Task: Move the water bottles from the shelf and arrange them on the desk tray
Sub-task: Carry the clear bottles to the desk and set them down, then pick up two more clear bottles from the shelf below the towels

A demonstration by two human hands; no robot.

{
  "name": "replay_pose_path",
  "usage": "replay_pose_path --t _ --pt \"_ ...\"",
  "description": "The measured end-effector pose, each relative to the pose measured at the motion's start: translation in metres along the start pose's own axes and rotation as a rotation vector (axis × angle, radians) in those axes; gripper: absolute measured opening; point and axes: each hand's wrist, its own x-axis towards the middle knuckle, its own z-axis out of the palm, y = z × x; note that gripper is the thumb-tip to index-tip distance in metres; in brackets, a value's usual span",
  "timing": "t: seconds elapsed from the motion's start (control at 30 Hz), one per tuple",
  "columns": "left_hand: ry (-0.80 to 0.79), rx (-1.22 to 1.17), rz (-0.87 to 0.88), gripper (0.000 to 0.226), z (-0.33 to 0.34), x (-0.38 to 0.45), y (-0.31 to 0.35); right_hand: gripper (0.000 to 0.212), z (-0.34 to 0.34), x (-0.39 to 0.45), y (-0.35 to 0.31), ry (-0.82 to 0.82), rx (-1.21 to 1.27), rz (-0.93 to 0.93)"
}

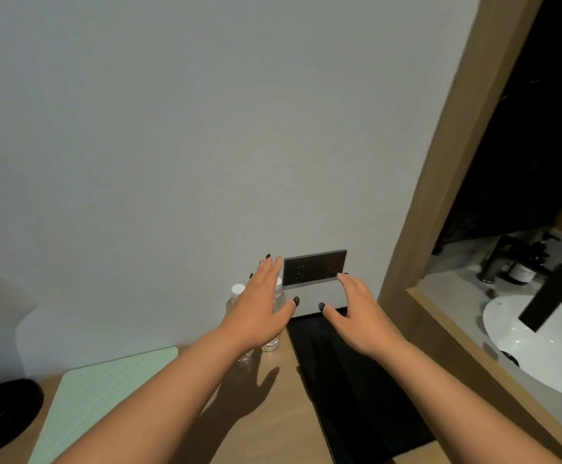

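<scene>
Your left hand (259,309) hovers with fingers spread and empty, in front of two clear water bottles (274,316) that stand upright on the wooden desk (272,413) by the wall; whether it touches them is hard to tell. At its 3 o'clock your right hand (356,313) is also spread and holds nothing, above the far end of the black tray (356,396), which lies just beside the bottles. A dark wall panel (313,267) sits at 12 o'clock between your hands. A pale green mat (105,390) lies at 8 o'clock.
</scene>
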Motion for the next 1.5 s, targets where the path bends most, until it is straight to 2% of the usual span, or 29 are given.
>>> replay_pose_path --t 0.13,0.43,0.8,1.1,1.3,1.5 --pt "-0.012 0.123 0.091 0.078 -0.004 -0.006 0.031 0.075 -0.029 -0.021 0.004 0.03 -0.068 0.001" --pt "-0.038 0.172 0.202 0.072 0.018 -0.029 0.122 0.072 -0.102 -0.094 0.041 0.125 -0.181 0.037" --pt "-0.165 0.065 0.323 0.072 0.125 -0.099 0.265 0.071 -0.196 -0.249 0.138 0.159 -0.294 0.199" --pt "-0.256 0.062 0.487 0.071 0.188 -0.137 0.38 0.068 -0.304 -0.364 0.211 0.254 -0.43 0.396" --pt "-0.31 0.051 0.595 0.069 0.217 -0.139 0.441 0.069 -0.333 -0.419 0.248 0.265 -0.452 0.497" --pt "-0.353 0.048 0.687 0.068 0.257 -0.124 0.483 0.069 -0.348 -0.434 0.285 0.315 -0.406 0.572"
